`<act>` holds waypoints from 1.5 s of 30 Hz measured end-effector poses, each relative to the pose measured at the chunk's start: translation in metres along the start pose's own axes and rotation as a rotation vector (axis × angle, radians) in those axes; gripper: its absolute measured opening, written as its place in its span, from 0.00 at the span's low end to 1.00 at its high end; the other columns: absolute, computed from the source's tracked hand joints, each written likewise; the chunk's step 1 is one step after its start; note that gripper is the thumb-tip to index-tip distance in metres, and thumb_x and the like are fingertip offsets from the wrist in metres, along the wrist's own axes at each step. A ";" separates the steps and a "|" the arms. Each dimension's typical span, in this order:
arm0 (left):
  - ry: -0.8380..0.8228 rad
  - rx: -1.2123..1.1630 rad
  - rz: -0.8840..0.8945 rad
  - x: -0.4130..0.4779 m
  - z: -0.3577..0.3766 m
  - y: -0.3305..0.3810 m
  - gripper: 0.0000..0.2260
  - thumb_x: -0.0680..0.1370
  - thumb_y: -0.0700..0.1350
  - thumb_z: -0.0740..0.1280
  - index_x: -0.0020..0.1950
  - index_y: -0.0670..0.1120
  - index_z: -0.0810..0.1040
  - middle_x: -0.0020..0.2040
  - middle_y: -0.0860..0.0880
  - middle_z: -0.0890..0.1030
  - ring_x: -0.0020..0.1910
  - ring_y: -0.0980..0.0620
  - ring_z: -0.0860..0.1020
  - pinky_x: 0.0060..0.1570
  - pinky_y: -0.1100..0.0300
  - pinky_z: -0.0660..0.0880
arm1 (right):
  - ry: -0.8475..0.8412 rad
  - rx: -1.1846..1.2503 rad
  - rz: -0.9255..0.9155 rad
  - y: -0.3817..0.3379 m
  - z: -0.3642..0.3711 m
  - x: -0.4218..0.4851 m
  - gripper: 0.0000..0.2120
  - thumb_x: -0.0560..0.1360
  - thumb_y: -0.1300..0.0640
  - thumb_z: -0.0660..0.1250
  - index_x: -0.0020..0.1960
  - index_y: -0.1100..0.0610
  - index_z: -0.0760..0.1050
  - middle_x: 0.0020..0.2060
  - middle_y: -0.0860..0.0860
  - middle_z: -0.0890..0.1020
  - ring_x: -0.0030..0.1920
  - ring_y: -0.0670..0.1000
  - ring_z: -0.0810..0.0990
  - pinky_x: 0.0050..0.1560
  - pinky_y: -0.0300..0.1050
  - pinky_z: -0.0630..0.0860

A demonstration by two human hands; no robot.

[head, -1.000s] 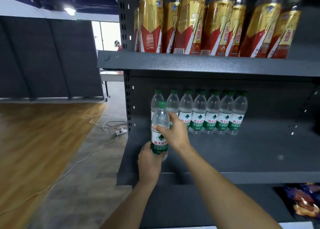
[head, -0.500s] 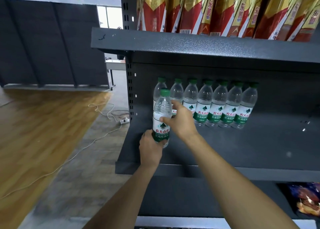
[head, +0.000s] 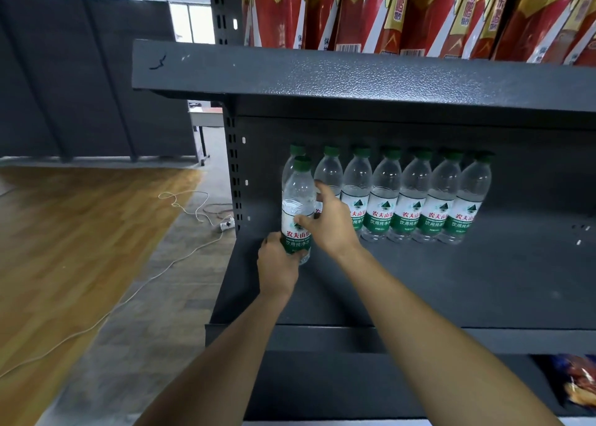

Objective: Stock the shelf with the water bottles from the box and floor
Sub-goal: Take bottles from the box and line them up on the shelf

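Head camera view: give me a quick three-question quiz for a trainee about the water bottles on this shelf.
1. True or false: the left hand grips the front bottle near its cap.
2. The front bottle is in front of which part of the back row? A) left end B) middle C) right end
3. How many bottles are in the back row?

Key: 1 false, it grips near the base; 2 A; 3 seven.
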State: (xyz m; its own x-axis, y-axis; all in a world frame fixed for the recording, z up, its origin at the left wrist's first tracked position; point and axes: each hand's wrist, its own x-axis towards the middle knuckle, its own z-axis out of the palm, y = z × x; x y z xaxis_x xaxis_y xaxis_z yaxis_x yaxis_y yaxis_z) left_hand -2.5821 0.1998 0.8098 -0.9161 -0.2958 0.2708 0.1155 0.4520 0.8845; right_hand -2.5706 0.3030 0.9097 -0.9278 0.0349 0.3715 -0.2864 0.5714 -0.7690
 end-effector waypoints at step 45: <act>0.008 0.257 0.092 -0.235 -0.088 0.017 0.14 0.73 0.43 0.70 0.58 0.44 0.78 0.54 0.47 0.80 0.53 0.47 0.79 0.49 0.56 0.73 | -0.078 -0.006 0.136 -0.002 -0.049 -0.221 0.24 0.75 0.49 0.70 0.67 0.60 0.73 0.61 0.54 0.80 0.62 0.54 0.77 0.62 0.49 0.73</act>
State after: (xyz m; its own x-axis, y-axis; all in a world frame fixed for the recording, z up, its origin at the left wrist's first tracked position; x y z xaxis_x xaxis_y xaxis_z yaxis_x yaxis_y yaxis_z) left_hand -2.3310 0.2034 0.7946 -0.9031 -0.2499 0.3494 0.0956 0.6760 0.7307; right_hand -2.3532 0.3344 0.8548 -0.9738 0.0490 0.2222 -0.1553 0.5709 -0.8062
